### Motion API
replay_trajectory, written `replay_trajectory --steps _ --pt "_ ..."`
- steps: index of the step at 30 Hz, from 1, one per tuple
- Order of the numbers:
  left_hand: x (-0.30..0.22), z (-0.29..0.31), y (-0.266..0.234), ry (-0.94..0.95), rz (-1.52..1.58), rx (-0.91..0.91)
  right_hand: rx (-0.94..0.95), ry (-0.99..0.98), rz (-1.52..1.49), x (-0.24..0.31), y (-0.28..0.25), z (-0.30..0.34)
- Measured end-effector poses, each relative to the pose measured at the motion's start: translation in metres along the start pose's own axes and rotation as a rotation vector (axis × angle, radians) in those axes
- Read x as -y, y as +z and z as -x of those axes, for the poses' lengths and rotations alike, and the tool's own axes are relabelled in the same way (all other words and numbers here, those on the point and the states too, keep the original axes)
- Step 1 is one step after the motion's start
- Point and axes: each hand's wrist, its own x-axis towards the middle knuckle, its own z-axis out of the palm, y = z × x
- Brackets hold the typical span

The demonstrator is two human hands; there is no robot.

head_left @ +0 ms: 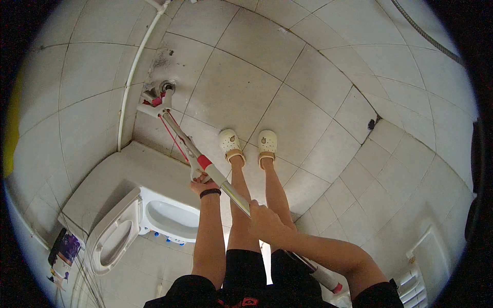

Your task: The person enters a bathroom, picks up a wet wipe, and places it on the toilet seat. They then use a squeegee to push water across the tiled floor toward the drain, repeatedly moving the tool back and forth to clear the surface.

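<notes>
A sponge mop [219, 178] with a white and metal pole runs slantwise across the middle of the view. My left hand [203, 185] is closed round the white pull lever beside the pole, below a red band. Farther down toward me, my right hand [265, 222] wraps the metal pole. The pole's upper end passes under my right forearm to a red tip by my hip. At the far left, the white and red mop head [155, 107] is next to the round floor drain [167, 87]; whether it touches the floor I cannot tell.
A toilet [174, 218] with its lid [117, 238] raised stands at the left. A white pipe [126, 92] runs up the left wall. My feet in cream clogs [229, 141] stand on the tiled floor. Dark grime marks the tiles near the drain. A white rack [412, 282] is at lower right.
</notes>
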Motion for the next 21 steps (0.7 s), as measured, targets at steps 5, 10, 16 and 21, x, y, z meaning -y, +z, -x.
replay_trajectory --steps 5,10,16,21 --pt "0.019 0.019 0.022 -0.039 -0.147 0.017 -0.063 -0.091 -0.039 -0.004 0.019 -0.009" --pt "-0.067 -0.051 -0.007 -0.047 -0.142 0.044 0.126 0.008 -0.111 -0.003 -0.02 0.038" --pt "-0.055 -0.014 0.053 -0.122 -0.256 0.423 0.142 0.113 -0.203 -0.059 -0.005 0.124" --pt "0.026 0.07 0.095 -0.266 -0.783 0.666 0.197 0.403 -0.358 -0.07 -0.004 0.192"
